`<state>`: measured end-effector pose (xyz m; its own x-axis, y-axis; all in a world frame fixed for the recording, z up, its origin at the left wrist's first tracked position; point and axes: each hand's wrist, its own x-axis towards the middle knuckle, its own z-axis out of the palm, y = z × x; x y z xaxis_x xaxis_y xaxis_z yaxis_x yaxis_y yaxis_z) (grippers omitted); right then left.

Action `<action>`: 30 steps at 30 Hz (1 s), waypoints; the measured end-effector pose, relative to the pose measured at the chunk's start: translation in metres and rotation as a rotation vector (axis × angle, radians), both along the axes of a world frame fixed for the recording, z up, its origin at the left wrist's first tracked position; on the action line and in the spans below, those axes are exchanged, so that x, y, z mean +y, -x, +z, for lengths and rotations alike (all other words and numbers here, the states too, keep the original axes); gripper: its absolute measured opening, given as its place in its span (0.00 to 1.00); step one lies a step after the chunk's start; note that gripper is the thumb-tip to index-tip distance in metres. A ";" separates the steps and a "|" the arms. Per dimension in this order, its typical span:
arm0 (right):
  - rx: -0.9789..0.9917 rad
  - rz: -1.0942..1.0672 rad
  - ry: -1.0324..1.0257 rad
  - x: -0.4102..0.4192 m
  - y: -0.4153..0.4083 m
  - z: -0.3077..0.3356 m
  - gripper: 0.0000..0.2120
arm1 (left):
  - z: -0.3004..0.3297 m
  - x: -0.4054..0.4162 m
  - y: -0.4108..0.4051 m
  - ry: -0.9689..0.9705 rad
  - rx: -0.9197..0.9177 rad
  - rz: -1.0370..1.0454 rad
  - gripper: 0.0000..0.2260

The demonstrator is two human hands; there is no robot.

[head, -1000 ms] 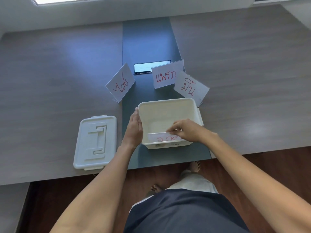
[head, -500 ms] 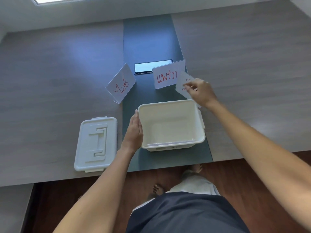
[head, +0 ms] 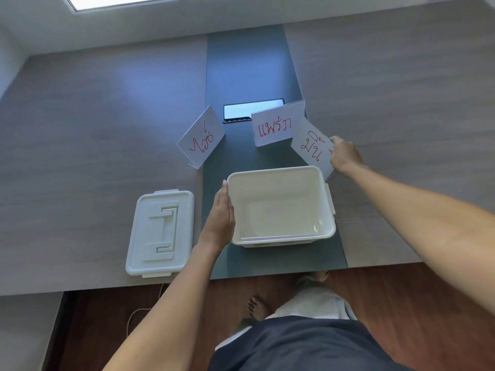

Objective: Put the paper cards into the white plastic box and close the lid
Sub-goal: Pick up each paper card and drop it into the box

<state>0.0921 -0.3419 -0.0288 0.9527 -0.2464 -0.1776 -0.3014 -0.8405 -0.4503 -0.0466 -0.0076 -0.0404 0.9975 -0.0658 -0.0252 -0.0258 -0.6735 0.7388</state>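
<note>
Bare forearms with no sleeves in view, left hand (head: 220, 213) and right hand (head: 344, 154) without rings or watch, dark navy top, light grey trousers, bare feet.

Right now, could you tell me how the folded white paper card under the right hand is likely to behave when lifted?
The folded white paper card stands tented on thin paper, so it is probably very light and floppy. The right hand grips one edge only, so the card may flex or sag. It would likely tip if nudged.

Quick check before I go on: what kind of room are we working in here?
Probably a meeting room or office: a long wood-grain conference table with a dark centre strip, a flush cable hatch and folded name cards.
</note>
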 end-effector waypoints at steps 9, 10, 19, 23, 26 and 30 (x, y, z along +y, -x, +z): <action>-0.266 -0.064 -0.122 0.014 0.034 0.027 0.15 | 0.000 0.001 0.000 -0.014 -0.001 -0.016 0.22; -0.303 -0.053 -0.136 0.018 0.040 0.032 0.15 | 0.000 0.001 -0.001 -0.014 0.000 -0.016 0.22; -0.532 0.114 -0.313 0.036 0.095 0.092 0.15 | -0.001 0.002 0.000 0.035 0.044 0.012 0.23; -0.489 0.233 -0.364 0.040 0.118 0.108 0.14 | 0.000 0.002 0.000 0.043 0.046 0.012 0.23; -0.372 0.314 -0.438 0.043 0.135 0.105 0.13 | 0.001 0.001 0.001 0.044 0.036 0.004 0.23; -0.173 0.383 -0.405 0.047 0.152 0.080 0.14 | 0.000 0.000 0.001 0.041 0.044 0.005 0.23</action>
